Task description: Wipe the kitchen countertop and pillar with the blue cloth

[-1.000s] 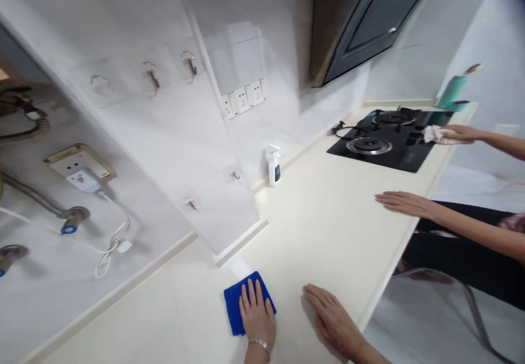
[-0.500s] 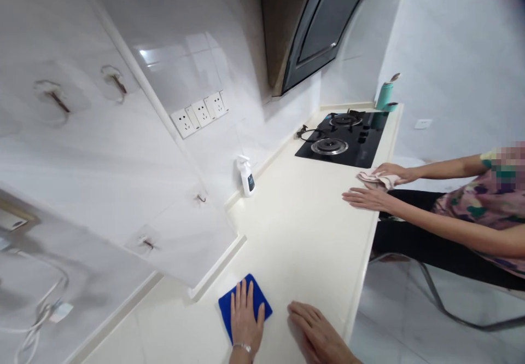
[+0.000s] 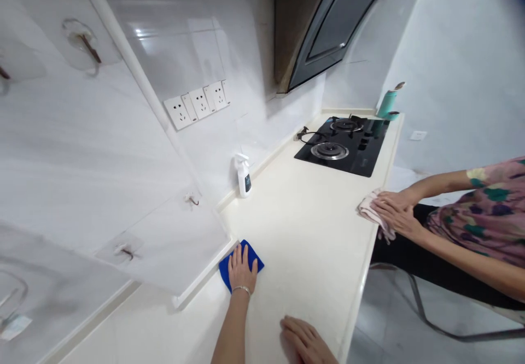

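Note:
My left hand [image 3: 241, 272], with a silver bracelet at its wrist, lies flat on a blue cloth [image 3: 255, 261], fingers stretched out. The cloth rests on the cream countertop [image 3: 295, 243], up against the raised strip at the foot of the wall corner. Nearer to me, my right hand [image 3: 305, 343] rests on the counter with its fingers extended and nothing in them. Part of that hand is cut off by the bottom edge. Beyond the cloth, a white spray bottle [image 3: 243, 177] stands upright by the wall.
A co-worker's hands [image 3: 396, 211] press a pale pink cloth [image 3: 369, 206] at the counter's front edge. Farther along are a black gas hob [image 3: 356, 159], a range hood [image 3: 344, 30] and a green canister [image 3: 388, 103]. Hooks and sockets [image 3: 199, 104] are on the wall.
My left hand has pushed the blue cloth forward to the wall corner. My right hand has drawn slightly nearer to me. The co-worker's pink cloth has moved from the hob to the counter edge.

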The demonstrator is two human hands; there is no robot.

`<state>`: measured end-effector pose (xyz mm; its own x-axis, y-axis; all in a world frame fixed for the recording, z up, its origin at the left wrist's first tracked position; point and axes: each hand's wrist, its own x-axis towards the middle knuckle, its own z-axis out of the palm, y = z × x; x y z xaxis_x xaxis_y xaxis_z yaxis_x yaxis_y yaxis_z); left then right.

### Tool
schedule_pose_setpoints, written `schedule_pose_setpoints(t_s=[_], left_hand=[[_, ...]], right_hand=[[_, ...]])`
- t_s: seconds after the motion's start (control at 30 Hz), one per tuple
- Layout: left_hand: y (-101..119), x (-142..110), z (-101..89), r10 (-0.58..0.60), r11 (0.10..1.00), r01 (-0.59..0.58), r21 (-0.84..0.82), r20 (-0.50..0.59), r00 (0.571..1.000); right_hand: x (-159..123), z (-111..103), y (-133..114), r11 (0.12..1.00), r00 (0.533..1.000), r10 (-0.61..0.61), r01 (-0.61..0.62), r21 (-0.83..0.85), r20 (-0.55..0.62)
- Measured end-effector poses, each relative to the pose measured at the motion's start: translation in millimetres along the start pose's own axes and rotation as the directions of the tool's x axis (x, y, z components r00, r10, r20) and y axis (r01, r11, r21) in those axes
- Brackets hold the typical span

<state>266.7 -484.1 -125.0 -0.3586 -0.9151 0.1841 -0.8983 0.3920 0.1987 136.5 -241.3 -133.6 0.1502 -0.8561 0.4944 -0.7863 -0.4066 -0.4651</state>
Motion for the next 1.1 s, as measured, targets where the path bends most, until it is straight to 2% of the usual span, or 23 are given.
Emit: schedule_pose_setpoints(t_s=[0.13, 0.23, 0.47, 0.63, 0.73, 0.83, 0.87, 0.93, 1.03, 1.1], left_hand=[[-3.2, -11.8, -0.5, -0.03, 1.0, 0.03, -0.002, -0.007, 1.0], [-16.8, -31.6, -5.7, -0.08, 0.997, 0.081, 0.01, -0.022, 0.997], [-72.6, -100.7, -31.6, -0.211, 0.976, 0.215, 0.042, -0.086, 0.974], [-112.7, -159.6, -47.2, -0.323, 0.937, 0.34, 0.081, -0.168, 0.931], [-124.4, -182.7, -51.0, -0.385, 0.91, 0.406, 0.086, -0.193, 0.903], [-122.6, -196.5, -51.4, -0.424, 0.891, 0.445, 0.089, -0.189, 0.886], [-120.5, -201.3, -51.7, -0.416, 0.894, 0.437, 0.095, -0.184, 0.891], [-117.6, -214.2, -55.1, -0.338, 0.926, 0.358, 0.116, -0.164, 0.927], [-123.1, -240.9, -71.6, -0.076, 0.987, 0.084, 0.135, -0.059, 0.995], [-133.8, -257.3, -89.7, 0.124, 0.986, -0.129, 0.102, 0.054, 0.991]], right_hand=[[-8.3, 6.3, 7.1, 0.999, 0.999, -0.048, 0.048, -0.024, -0.007], [-11.8, 10.4, 10.8, 0.995, 0.996, -0.086, 0.085, -0.054, -0.019], [-16.2, 15.6, 12.6, 0.992, 0.993, -0.103, 0.099, -0.08, -0.051], [-23.9, 24.5, 17.3, 0.99, 0.994, -0.103, 0.099, -0.099, -0.037], [-26.9, 26.8, 19.2, 0.991, 0.996, -0.09, 0.088, -0.1, -0.018], [-28.6, 27.4, 20.0, 0.991, 0.997, -0.081, 0.081, -0.109, 0.0], [-28.9, 27.6, 20.2, 0.991, 0.997, -0.082, 0.082, -0.11, 0.0], [-29.1, 28.3, 20.8, 0.991, 0.996, -0.084, 0.083, -0.107, -0.005], [-28.2, 28.8, 21.0, 0.99, 0.995, -0.098, 0.096, -0.099, -0.015], [-27.3, 28.0, 20.3, 0.99, 0.995, -0.103, 0.101, -0.098, -0.011]])
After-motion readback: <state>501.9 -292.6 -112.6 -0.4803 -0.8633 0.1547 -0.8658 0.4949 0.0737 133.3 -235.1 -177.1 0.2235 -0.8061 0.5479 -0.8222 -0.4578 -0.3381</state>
